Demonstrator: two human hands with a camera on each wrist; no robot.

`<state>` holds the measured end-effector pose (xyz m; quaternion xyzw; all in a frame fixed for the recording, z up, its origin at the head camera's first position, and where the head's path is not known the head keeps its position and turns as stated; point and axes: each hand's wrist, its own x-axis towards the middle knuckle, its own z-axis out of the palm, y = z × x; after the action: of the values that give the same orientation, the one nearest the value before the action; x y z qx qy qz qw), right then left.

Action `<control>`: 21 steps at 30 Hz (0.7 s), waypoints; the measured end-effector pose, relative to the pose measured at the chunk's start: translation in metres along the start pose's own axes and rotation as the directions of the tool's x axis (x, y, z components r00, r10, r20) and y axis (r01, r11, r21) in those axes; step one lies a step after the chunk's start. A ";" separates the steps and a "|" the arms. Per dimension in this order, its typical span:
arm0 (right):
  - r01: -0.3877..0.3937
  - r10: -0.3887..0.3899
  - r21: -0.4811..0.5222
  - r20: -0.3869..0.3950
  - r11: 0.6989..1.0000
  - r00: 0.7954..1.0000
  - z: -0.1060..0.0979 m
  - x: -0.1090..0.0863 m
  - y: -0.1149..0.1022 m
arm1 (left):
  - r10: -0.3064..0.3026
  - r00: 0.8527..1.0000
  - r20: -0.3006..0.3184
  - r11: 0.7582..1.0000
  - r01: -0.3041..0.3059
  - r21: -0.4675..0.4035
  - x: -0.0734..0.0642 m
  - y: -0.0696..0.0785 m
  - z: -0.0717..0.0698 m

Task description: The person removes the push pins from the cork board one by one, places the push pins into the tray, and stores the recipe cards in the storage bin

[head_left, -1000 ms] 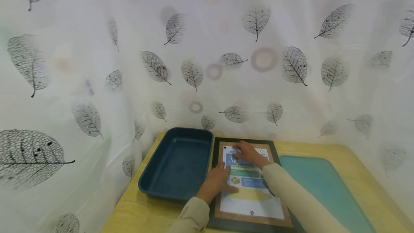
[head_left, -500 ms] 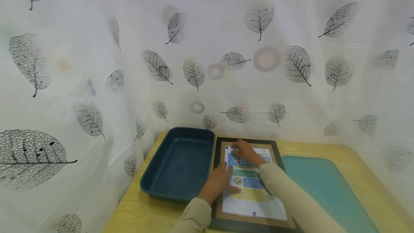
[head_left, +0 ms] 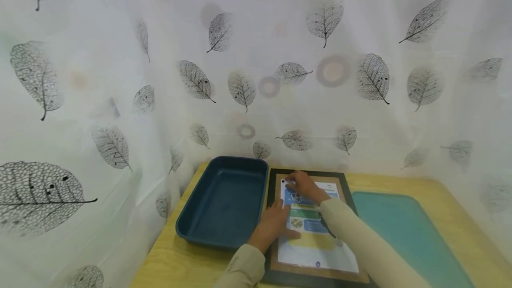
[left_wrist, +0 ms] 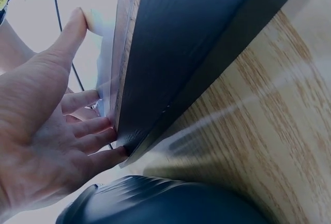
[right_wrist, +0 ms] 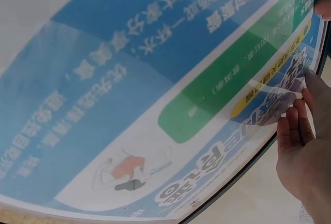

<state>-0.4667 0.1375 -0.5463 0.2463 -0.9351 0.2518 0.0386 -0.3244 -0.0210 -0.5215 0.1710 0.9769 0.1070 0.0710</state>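
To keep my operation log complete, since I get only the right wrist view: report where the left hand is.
Observer: The left hand is at the left side of the dark-edged frame, partly over the printed sheet.
Operator: State what stands left of that frame.
Observer: A dark blue tray, as the head view shows.
Operator: Now give me the other side.
Observer: A flat teal piece lies there on the table.
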 end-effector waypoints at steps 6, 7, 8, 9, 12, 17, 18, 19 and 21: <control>-0.012 0.012 0.008 -0.010 1.000 1.000 0.001 0.001 -0.003 | 0.030 0.999 -0.029 0.999 -0.029 0.038 0.000 -0.001 0.000; -0.013 0.013 0.010 -0.012 1.000 1.000 0.001 0.002 -0.004 | 0.031 0.999 -0.031 0.999 -0.029 0.043 0.000 -0.001 0.000; -0.012 0.012 0.013 -0.017 1.000 1.000 0.001 0.002 -0.005 | 0.031 0.999 -0.032 0.998 -0.029 0.048 0.000 0.000 0.000; -0.012 0.012 0.017 -0.020 1.000 1.000 0.001 0.003 -0.006 | 0.030 0.999 -0.033 0.998 -0.029 0.051 0.000 0.000 0.000; -0.017 0.018 0.020 -0.032 1.000 0.999 0.004 0.005 -0.007 | 0.022 0.999 -0.031 0.998 -0.020 0.058 0.000 0.001 -0.001; -0.066 0.067 0.034 -0.041 0.997 0.997 0.007 0.010 -0.008 | 0.020 0.999 -0.029 0.997 -0.018 0.074 -0.001 0.002 -0.004; -0.079 0.081 0.041 -0.041 0.996 0.996 0.007 0.010 -0.009 | 0.021 0.999 -0.029 0.997 -0.019 0.072 -0.001 0.003 -0.004; -0.091 0.093 0.050 -0.041 0.995 0.995 0.007 0.011 -0.010 | 0.022 0.999 -0.029 0.997 -0.020 0.073 -0.001 0.003 -0.005; -0.100 0.103 0.066 -0.044 0.993 0.994 0.008 0.012 -0.011 | 0.023 0.999 -0.027 0.997 -0.021 0.068 -0.002 0.002 -0.005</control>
<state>-0.4715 0.1202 -0.5460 0.1936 -0.9368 0.2888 0.0400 -0.3229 -0.0207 -0.5157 0.1824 0.9789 0.0769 0.0503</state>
